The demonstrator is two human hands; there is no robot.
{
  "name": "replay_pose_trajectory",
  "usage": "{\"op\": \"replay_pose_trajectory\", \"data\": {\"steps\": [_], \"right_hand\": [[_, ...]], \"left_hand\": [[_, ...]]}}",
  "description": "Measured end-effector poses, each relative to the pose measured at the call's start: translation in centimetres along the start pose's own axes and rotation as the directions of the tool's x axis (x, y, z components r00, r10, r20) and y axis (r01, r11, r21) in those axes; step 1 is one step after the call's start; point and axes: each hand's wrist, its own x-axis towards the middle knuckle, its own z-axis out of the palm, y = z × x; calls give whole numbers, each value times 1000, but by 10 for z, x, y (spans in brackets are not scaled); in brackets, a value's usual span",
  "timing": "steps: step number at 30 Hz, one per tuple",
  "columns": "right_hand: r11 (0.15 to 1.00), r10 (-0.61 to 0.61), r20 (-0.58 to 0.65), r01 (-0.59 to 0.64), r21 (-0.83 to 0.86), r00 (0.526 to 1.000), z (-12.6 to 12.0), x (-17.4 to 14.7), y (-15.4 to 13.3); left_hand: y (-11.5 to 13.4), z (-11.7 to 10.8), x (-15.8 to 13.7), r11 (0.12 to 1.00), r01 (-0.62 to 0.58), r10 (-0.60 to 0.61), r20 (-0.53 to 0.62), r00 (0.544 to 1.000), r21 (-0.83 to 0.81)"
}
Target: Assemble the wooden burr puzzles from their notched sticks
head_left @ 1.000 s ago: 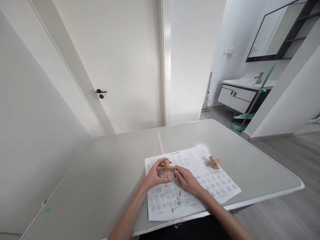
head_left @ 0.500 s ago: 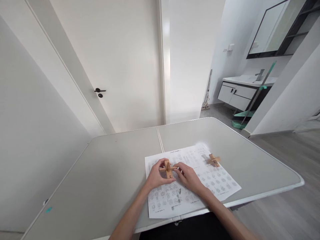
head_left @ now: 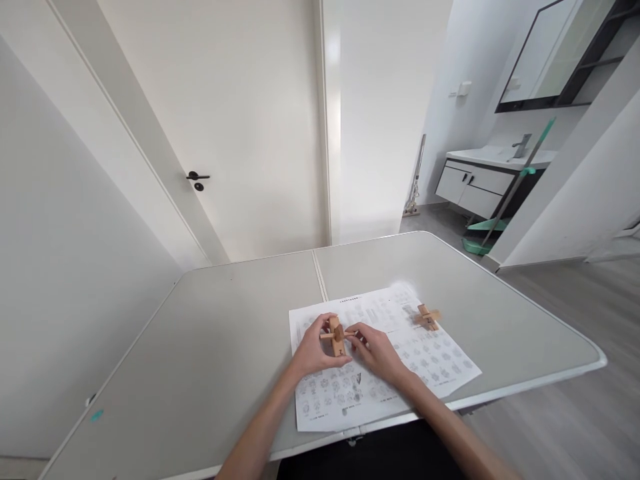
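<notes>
A wooden interlocking puzzle [head_left: 338, 336], made of crossed bars, is held over a printed paper sheet [head_left: 380, 393]. My left hand [head_left: 314, 347] wraps round its left side, thumb at the near end and fingers at the far end of the upright bar. From the right, my right hand [head_left: 373, 348] pinches the end of a thin wooden bar that sticks out of the puzzle. Small pictures and text cover the sheet. Near its right edge lies a second set of crossed wooden pieces [head_left: 427, 318], apart from both hands.
The grey folding table [head_left: 240, 333] has a white rim and a seam across its middle. Behind it are a white door [head_left: 250, 120] and a wall. A vanity [head_left: 475, 180], a mop [head_left: 417, 177] and a green dustpan [head_left: 477, 247] stand to the back right.
The upright piece in the middle of the puzzle leans slightly to the right compared with before. Both hands keep nearly the same grip, and the view has shifted a little.
</notes>
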Motion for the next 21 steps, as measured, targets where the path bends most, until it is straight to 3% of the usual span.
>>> {"op": "replay_pose_trajectory", "data": {"steps": [6, 11, 15, 18, 21], "right_hand": [[971, 87, 0, -84, 224, 996, -2, 3, -4], [970, 74, -3, -72, 232, 997, -3, 7, -9], [972, 84, -92, -61, 227, 992, -7, 8, -13], [961, 127, -59, -108, 256, 990, -9, 8, -12], [957, 144, -69, -121, 263, 987, -8, 9, -9]], "left_hand": [[10, -2, 0, 995, 20, -21, -10, 1000, -95], [18, 0, -1, 990, -20, 19, -9, 1000, -138], [12, 4, -1, 995, -77, 74, -41, 996, -62], [6, 7, -1, 987, -156, 157, -58, 986, 36], [4, 9, -1, 985, -156, 159, -45, 986, 70]]}}
